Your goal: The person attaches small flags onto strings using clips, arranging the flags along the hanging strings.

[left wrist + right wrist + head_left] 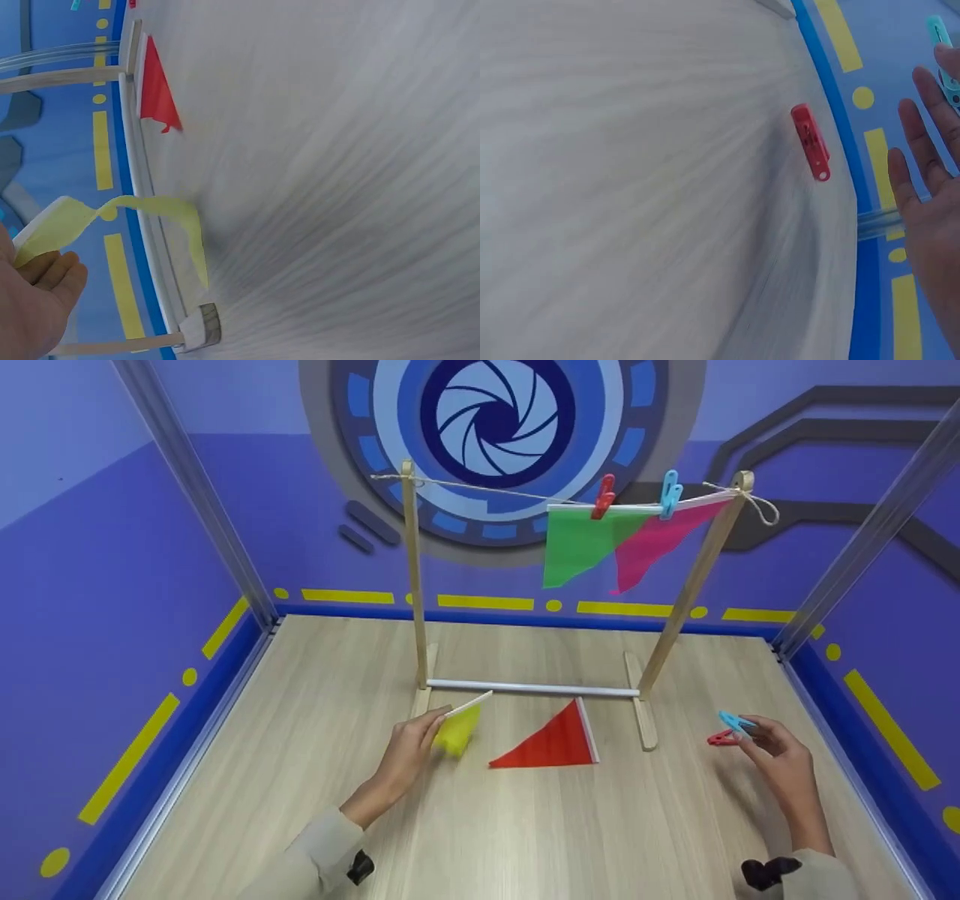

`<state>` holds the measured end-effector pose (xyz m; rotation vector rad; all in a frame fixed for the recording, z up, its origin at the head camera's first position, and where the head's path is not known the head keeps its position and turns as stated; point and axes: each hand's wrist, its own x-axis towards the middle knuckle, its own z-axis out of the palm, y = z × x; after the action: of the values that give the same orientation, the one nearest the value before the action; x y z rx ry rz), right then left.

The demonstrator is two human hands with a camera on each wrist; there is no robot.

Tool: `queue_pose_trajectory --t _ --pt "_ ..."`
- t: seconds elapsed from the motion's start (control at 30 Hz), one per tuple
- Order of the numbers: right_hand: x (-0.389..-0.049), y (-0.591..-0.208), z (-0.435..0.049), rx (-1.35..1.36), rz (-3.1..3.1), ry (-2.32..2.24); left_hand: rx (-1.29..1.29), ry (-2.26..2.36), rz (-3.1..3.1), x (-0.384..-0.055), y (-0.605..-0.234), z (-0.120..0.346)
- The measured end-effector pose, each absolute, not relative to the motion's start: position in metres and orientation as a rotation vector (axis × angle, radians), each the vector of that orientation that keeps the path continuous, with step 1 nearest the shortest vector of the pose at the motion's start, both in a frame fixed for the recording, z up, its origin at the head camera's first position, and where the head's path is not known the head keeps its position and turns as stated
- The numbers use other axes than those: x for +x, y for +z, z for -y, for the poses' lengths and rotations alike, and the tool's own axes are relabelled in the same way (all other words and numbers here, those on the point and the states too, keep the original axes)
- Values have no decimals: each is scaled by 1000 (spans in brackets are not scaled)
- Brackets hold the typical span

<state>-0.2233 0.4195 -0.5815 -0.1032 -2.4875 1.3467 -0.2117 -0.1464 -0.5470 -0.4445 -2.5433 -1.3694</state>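
In the head view my left hand [409, 746] pinches the white-edged top of a yellow pennant [457, 731], whose cloth dangles over the table. The left wrist view shows this yellow pennant [161, 206] twisted and hanging from the fingers. My right hand [780, 757] pinches a blue clothespin [736, 723] above the table at the right. Below it a red clothespin [811, 142] lies on the table. Between the hands a red pennant [555, 739] lies flat. Green [585, 544] and pink [664, 544] pennants hang from the string, with one red and one blue clothespin on them.
A wooden stand holds the string [487, 489] between two posts, the left post [414, 577] and the right post [694, 585]. A white rod [532, 688] joins its feet. Blue printed walls [112, 585] enclose the table [525, 832] at the back and sides.
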Motion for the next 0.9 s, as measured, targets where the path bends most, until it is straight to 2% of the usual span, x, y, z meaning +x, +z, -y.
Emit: queue_pose_trajectory --t 0.47,0.9 --pt "-233 -539 -380 95 2375 1527 -660 -1319 2396 -229 -508 139" --pt "-245 -513 -347 287 2339 1556 -742 -1325 2315 -243 -473 130"
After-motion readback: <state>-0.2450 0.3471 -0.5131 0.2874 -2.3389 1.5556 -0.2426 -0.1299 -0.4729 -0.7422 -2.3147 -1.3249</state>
